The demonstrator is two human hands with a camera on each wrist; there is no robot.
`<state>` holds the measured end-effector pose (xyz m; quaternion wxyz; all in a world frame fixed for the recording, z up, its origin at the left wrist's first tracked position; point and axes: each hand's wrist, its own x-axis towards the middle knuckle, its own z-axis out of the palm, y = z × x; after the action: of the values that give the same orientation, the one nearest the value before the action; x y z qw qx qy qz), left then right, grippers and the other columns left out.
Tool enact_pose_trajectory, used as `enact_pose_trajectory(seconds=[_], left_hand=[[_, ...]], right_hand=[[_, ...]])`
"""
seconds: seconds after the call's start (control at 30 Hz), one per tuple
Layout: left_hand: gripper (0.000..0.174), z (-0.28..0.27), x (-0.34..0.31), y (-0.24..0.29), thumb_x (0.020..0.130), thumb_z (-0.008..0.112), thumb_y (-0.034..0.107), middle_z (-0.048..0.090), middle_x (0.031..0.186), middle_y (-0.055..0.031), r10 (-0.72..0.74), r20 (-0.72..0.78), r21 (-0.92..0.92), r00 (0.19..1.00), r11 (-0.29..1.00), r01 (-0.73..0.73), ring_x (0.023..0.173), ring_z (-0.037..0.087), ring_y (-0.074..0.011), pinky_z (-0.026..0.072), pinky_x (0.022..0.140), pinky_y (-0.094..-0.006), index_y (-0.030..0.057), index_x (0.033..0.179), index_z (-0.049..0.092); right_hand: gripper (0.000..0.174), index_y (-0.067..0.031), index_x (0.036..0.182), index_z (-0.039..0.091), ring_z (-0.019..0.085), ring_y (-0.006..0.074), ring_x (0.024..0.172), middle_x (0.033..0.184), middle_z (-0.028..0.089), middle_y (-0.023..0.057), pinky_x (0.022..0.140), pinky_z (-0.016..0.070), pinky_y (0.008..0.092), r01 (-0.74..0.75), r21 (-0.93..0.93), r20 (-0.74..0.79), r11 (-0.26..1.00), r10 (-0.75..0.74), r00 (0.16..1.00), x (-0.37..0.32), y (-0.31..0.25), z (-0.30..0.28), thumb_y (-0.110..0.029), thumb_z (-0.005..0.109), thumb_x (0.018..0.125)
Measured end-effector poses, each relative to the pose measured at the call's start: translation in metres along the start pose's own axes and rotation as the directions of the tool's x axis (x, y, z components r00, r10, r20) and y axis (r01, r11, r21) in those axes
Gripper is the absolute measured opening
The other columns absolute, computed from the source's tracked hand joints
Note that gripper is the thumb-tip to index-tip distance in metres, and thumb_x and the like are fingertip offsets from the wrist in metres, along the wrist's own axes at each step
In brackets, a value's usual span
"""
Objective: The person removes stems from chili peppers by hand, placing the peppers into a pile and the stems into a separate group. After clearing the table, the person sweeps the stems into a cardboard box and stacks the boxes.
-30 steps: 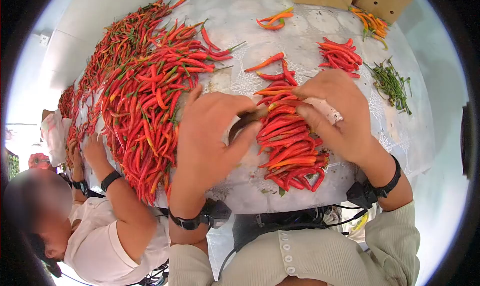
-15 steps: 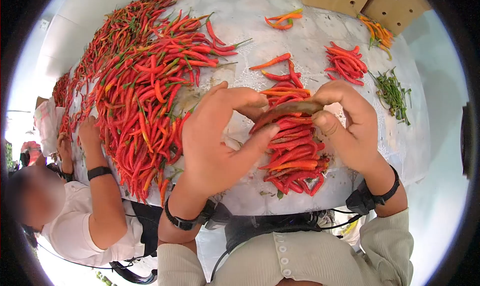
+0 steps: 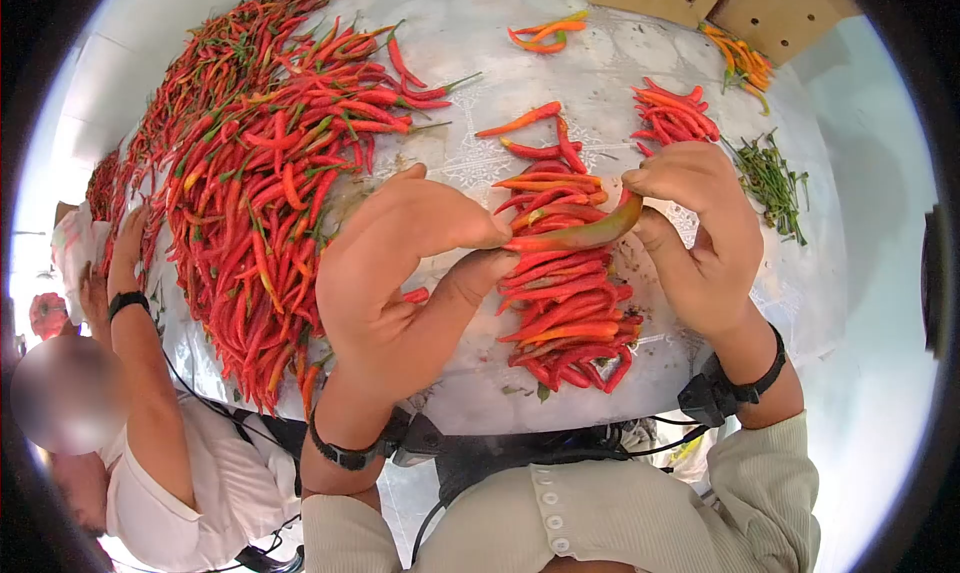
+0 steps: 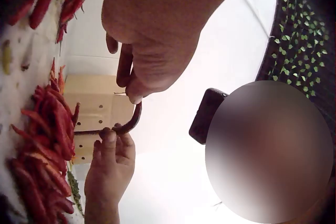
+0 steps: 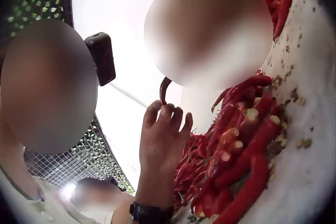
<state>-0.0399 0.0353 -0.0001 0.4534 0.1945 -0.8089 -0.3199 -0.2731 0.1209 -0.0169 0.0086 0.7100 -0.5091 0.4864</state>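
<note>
Between my two hands a curved chili pepper [image 3: 588, 235], red at one end and greenish brown at the other, is held above a row of red chilies [image 3: 560, 303]. My left hand [image 3: 400, 263] pinches its red end between thumb and fingertips. The greenish end is pinched by my right hand [image 3: 705, 235]. From the left wrist, the chili [image 4: 135, 120] looks dark and bent, with my right hand [image 4: 111, 176] below it. In the right wrist view, my left hand [image 5: 160, 148] grips the chili's lower part [image 5: 164, 91]; a blurred patch covers the rest.
A large heap of stemmed red chilies [image 3: 270, 193] spreads to the left, where another person's arm [image 3: 155, 373] reaches in. Farther back lie a small red chili pile [image 3: 675, 113], orange chilies [image 3: 545, 35], green stems [image 3: 772, 185] and cardboard boxes [image 3: 775, 18].
The chili, mostly hidden by my left hand at first, came to span both hands and has turned from its dark side to show red and green. My right hand took hold of its far end.
</note>
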Motion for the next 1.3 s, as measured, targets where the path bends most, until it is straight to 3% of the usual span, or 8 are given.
enact_pose_trajectory(seconds=[0.23,0.33,0.43,0.57,0.7,0.9,1.2,1.3], left_hand=[[0.017,0.005,0.0,-0.001,0.075,0.079,0.002,0.069,0.084,-0.0079,-0.017,-0.022,0.042,1.0,0.999,0.018,0.079,0.064,-0.0245,0.0478,0.086,-0.0399,0.0031,0.088,0.068],[0.017,0.004,-0.007,-0.004,0.077,0.075,-0.003,0.067,0.089,-0.0077,-0.124,-0.077,0.056,0.989,0.99,0.128,0.084,0.062,-0.0202,0.0464,0.087,-0.0342,0.0006,0.091,0.066],[0.017,0.004,-0.005,0.001,0.079,0.073,-0.005,0.065,0.091,-0.0067,-0.258,-0.15,-0.026,0.954,0.966,0.257,0.087,0.061,-0.0173,0.0451,0.088,-0.0299,-0.0006,0.093,0.065],[0.016,-0.002,-0.002,0.005,0.081,0.073,-0.004,0.064,0.091,-0.0063,-0.298,-0.178,0.112,0.938,0.941,0.321,0.086,0.06,-0.0154,0.0465,0.084,-0.0285,-0.0014,0.094,0.064],[0.024,-0.022,0.002,0.005,0.072,0.078,0.004,0.063,0.087,-0.0096,-0.402,-0.014,0.41,0.915,0.833,0.372,0.084,0.061,-0.0224,0.0476,0.079,-0.0313,0.0011,0.093,0.065],[0.037,-0.053,-0.006,-0.004,0.055,0.08,0.007,0.055,0.081,-0.0135,-0.547,0.319,0.749,0.774,0.646,0.147,0.08,0.058,-0.0334,0.0454,0.071,-0.0396,0.0022,0.089,0.066],[0.029,-0.058,0.0,0.006,0.058,0.081,0.013,0.06,0.081,-0.0121,-0.651,0.29,0.782,0.701,0.584,0.218,0.086,0.06,-0.0338,0.0439,0.076,-0.0443,0.0041,0.083,0.07],[0.034,-0.06,-0.001,0.014,0.052,0.08,0.014,0.055,0.074,-0.0129,-0.553,0.371,0.657,0.746,0.724,0.21,0.076,0.058,-0.0339,0.0437,0.068,-0.0418,0.0025,0.081,0.067]], right_hand=[[0.026,-0.0074,0.101,0.069,0.062,0.0304,0.087,0.094,0.068,0.0091,0.079,0.049,0.0395,0.106,-0.111,-0.025,0.988,-0.109,0.994,0.002,0.005,-0.008,-0.006,0.074,0.075],[0.021,-0.0059,0.101,0.07,0.063,0.0302,0.089,0.097,0.068,0.0111,0.081,0.0491,0.039,-0.115,-0.282,-0.112,0.953,0.086,0.99,0.005,0.009,-0.017,-0.011,0.072,0.08],[0.019,-0.0041,0.101,0.069,0.064,0.0292,0.093,0.1,0.068,0.0133,0.084,0.0489,0.0386,-0.464,-0.216,-0.305,0.859,0.391,0.868,0.004,0.037,-0.034,-0.017,0.069,0.086],[0.022,-0.0027,0.102,0.069,0.064,0.0285,0.097,0.101,0.068,0.0145,0.087,0.0486,0.0386,-0.516,-0.284,-0.287,0.808,0.442,0.85,-0.006,0.074,-0.052,-0.02,0.068,0.089],[0.022,-0.0026,0.101,0.069,0.063,0.0302,0.097,0.1,0.068,0.0146,0.088,0.0476,0.0397,-0.454,-0.364,-0.239,0.813,0.39,0.889,-0.001,0.066,-0.048,-0.021,0.068,0.088],[0.022,-0.0039,0.101,0.069,0.061,0.0328,0.096,0.098,0.068,0.0146,0.087,0.0468,0.0404,-0.413,-0.378,-0.157,0.829,0.382,0.911,-0.002,0.053,-0.036,-0.023,0.068,0.089],[0.02,-0.0037,0.098,0.07,0.064,0.0308,0.095,0.097,0.069,0.0144,0.086,0.0478,0.0393,-0.521,-0.384,-0.267,0.762,0.448,0.853,0.0,0.064,-0.045,-0.021,0.067,0.088],[0.021,-0.0033,0.098,0.07,0.064,0.0304,0.095,0.097,0.07,0.0141,0.087,0.048,0.0388,-0.561,-0.4,-0.258,0.724,0.499,0.828,-0.002,0.072,-0.048,-0.021,0.067,0.088]])
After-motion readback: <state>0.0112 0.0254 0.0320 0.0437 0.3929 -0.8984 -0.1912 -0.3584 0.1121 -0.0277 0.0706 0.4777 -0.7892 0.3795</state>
